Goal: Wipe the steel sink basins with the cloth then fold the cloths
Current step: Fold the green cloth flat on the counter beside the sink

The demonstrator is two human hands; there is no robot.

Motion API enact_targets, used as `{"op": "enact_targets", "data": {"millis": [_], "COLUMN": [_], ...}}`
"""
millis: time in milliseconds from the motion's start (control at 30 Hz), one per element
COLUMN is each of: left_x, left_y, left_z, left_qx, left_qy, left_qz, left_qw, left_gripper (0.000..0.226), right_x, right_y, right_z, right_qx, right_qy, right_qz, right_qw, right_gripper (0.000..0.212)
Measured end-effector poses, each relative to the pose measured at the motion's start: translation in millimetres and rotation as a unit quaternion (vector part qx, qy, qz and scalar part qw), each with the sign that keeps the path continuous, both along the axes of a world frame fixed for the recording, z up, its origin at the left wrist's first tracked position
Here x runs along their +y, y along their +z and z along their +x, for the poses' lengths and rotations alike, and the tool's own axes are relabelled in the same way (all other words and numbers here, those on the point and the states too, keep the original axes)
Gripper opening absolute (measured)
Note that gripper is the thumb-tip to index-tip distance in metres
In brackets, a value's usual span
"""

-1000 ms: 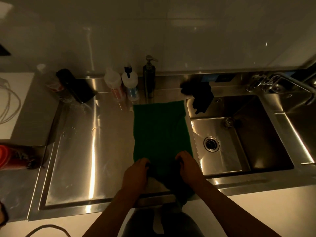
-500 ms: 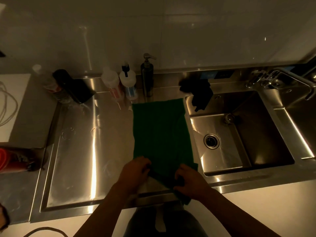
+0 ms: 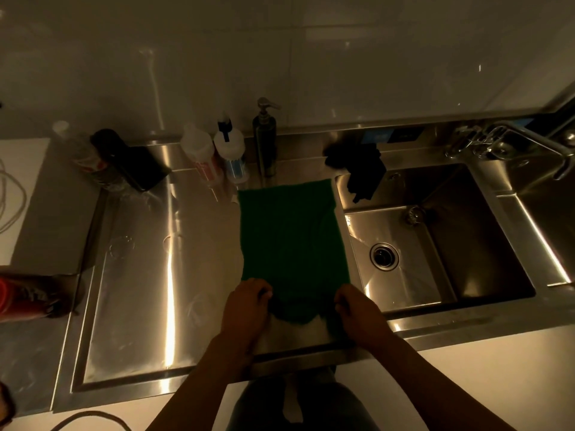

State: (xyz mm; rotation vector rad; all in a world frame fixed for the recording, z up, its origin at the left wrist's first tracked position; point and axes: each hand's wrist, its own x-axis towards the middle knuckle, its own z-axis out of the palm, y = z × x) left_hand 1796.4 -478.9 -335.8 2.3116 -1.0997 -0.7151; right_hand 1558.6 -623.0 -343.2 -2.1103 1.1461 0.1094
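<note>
Plainly the green cloth [image 3: 292,237] is the thing in hand: it lies spread flat on the steel bench [image 3: 140,275], its right edge running along the left rim of the sink basin [image 3: 485,237], its far edge near the back of the bench. The left hand [image 3: 245,309] and right hand [image 3: 361,315] each pinch a near corner, fingers [image 3: 259,290] curled tight on the fabric, and the near hem sags in a dark fold between them. It looks light, limp and probably damp, so it should drape instead of holding a crease. Corners are the right hold, kept taut and level as the near edge is carried to the far one, or the fold will skew. A second, dark cloth [image 3: 361,169] hangs crumpled over the basin's back left corner, not yet folded. The bench is smooth, glossy steel with a raised lip at its front edge, and a wet cloth may cling to it. Bottles [image 3: 214,154] and a soap dispenser [image 3: 265,135] stand along the back edge, a tap [image 3: 529,144] at the back right. Pale wall panels rise behind, and the light is dim.
</note>
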Motion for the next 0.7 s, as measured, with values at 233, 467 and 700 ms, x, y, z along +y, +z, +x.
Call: {"op": "enact_targets", "data": {"millis": [233,467,700], "left_x": [-19.9,-25.0,-14.6], "left_y": [19.5,-9.2,-25.5], "left_z": [15.6,-16.9,-15.0], "left_qx": [-0.070,-0.021,-0.090], "left_qy": [0.036,-0.151,-0.135], "left_qz": [-0.067,0.157,0.088], "left_qw": [0.995,0.976,0.983], "left_gripper": [0.016,0.060,0.035], "right_x": [-38.6,-38.6,-36.3], "right_y": [10.4,-2.2,-9.6], "right_z": [23.7,36.8,28.9], "right_qx": [-0.083,0.026,0.042], "right_qy": [-0.143,-0.054,-0.022], "right_qz": [-0.060,-0.004,-0.028], "right_qw": [0.984,0.998,0.998], "right_gripper": [0.015,0.039,0.043]}}
